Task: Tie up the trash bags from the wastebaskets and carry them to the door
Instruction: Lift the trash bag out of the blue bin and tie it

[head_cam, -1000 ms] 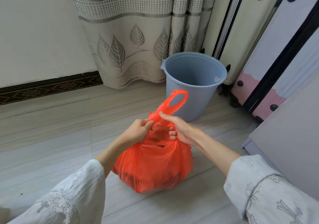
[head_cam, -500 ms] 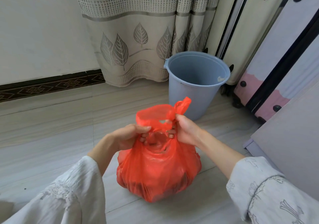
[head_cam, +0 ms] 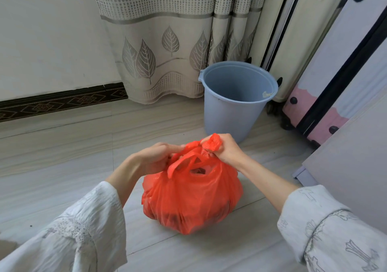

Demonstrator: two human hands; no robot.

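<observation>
Right hand [head_cam: 225, 149] is clamped on one bunched handle of the orange trash bag [head_cam: 191, 196], fingers curled round the wad of plastic at the bag's top right. My left hand [head_cam: 156, 158] grips the plastic at the top left, close against the other loop; whether it has that handle fully in hand I cannot tell. Bag sits on the floor [head_cam: 62, 156], full and rounded, directly below both hands and in front of the blue wastebasket [head_cam: 234, 104], which stands near it without a liner. Mouth of the bag is not yet closed: a gap shows between the handles. Assessment: the tying step is in progress, knot not formed. Next move calls for crossing the two handles and drawing them tight before lifting toward the door.
</observation>
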